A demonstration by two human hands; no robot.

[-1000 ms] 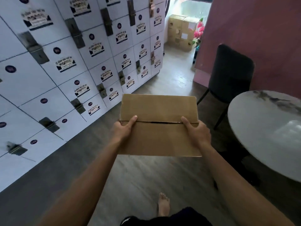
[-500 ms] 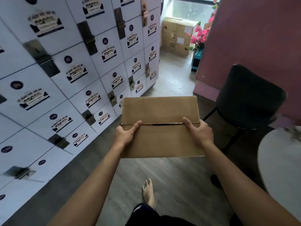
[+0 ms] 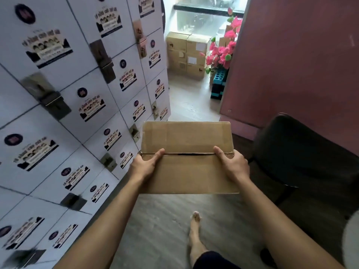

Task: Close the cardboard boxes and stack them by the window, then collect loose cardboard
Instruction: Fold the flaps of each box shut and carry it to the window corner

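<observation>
A closed box (image 3: 187,158) was held out in front of the person at about waist height, above the floor (image 3: 161,226), carried level with its two top flaps meeting along a dark seam across the middle. The left hand (image 3: 144,166) gripped the box's left end, thumb laid over the top along the seam and the other fingers curled under the side out of sight. The right hand (image 3: 232,165) clamped the right end the same way, thumb on top by the seam, fingers wrapped round the edge. Both grips were closed on the box; neither hand was free.

A bare foot (image 3: 195,232) was stepped forward on the grey wooden floor beneath the box.

To the left ran a wall of white lockers (image 3: 64,105), each door bearing a printed label and a round number sticker, with dark latches between them. To the right stood a black chair (image 3: 303,158) against a pink wall (image 3: 295,55), and a pale tabletop (image 3: 351,241) edge showed at the lower right corner.

Ahead, at the end of the passage, a stack (image 3: 187,55) of closed cardboard boxes stood on the floor under the window (image 3: 202,18), well apart from the carried box. Just right of the stack were pink flowers (image 3: 222,53) above a teal and black crate (image 3: 218,86).
</observation>
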